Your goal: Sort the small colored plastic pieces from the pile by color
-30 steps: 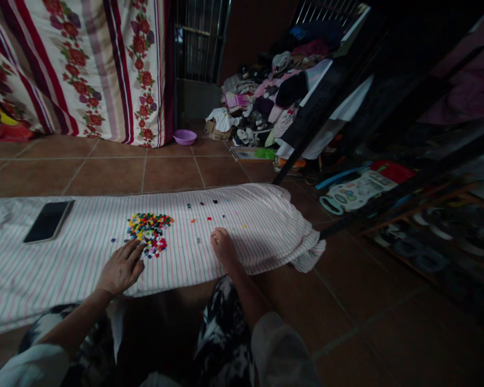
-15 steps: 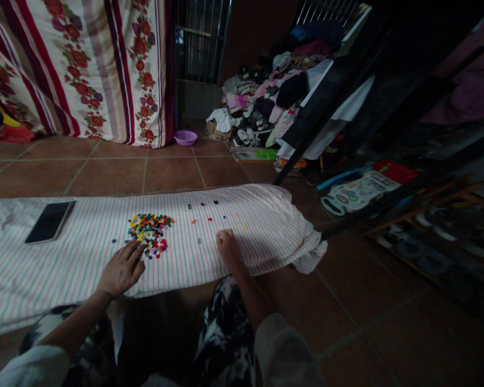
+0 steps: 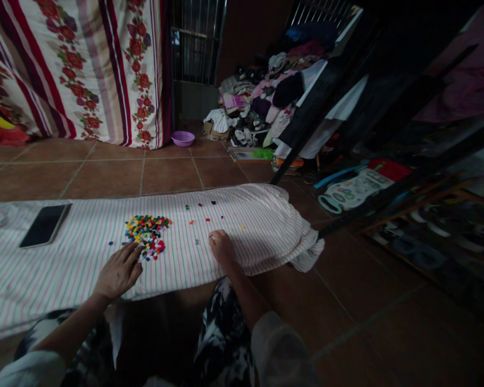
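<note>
A person's left hand (image 3: pixel 118 272) and right hand (image 3: pixel 222 248), two in all, share one striped cloth (image 3: pixel 270 228) with one phone (image 3: pixel 44 227), one heap of colored pieces (image 3: pixel 147 230) too dense to count, one stray dark blue piece (image 3: pixel 111 243) and at least nine scattered pieces (image 3: pixel 207 219); one purple basin (image 3: pixel 183 140) sits beyond.

left hand (image 3: pixel 118 269) at coloured pieces (image 3: pixel 147 227) | right hand (image 3: pixel 222 249) curled over cloth (image 3: pixel 268 231)

Between the pile of small pieces (image 3: pixel 147 228) and the right hand (image 3: pixel 221 247), the tabletop (image 3: pixel 181 263) gives free passage, with only some low loose pieces (image 3: pixel 197 242) on it. The left hand (image 3: pixel 119 269) closes the pile's near left side. Farther left, the phone (image 3: pixel 44 226) lies flat; past the far right corner, a dark slanted pole (image 3: pixel 287 163) rises.
</note>
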`<state>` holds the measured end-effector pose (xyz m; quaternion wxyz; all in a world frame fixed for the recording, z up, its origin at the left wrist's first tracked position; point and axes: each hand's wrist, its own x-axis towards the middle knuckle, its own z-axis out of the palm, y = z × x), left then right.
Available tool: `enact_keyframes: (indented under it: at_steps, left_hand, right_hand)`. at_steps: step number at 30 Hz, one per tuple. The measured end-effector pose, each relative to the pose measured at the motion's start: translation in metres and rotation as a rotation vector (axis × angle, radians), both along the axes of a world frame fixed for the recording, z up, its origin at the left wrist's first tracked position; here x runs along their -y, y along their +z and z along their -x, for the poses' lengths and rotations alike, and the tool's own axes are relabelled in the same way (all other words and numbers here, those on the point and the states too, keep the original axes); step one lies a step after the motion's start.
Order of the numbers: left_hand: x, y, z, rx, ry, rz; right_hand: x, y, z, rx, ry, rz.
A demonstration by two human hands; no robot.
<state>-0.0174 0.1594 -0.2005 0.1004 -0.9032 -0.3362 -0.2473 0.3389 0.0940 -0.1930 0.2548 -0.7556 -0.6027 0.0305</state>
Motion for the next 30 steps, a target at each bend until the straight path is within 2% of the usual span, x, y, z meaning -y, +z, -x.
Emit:
enact_keyframes:
  at_steps: [10, 19, 24, 30]
  left_hand:
    - [-0.001, -0.001, 0.002, -0.012, -0.003, 0.009]
    - [0.0, 0.0, 0.001, -0.013, -0.013, -0.007]
    - [0.0, 0.001, 0.0, -0.032, -0.009, -0.02]
    - [0.0, 0.002, 0.0, -0.019, -0.008, -0.033]
  right_hand:
    - [0.002, 0.002, -0.001, -0.024, 0.032, 0.015]
    - [0.002, 0.001, -0.004, -0.117, 0.092, -0.07]
    - [0.003, 0.001, -0.022, -0.16, -0.058, -0.147]
    - [0.004, 0.0, -0.04, -0.059, -0.2, -0.032]
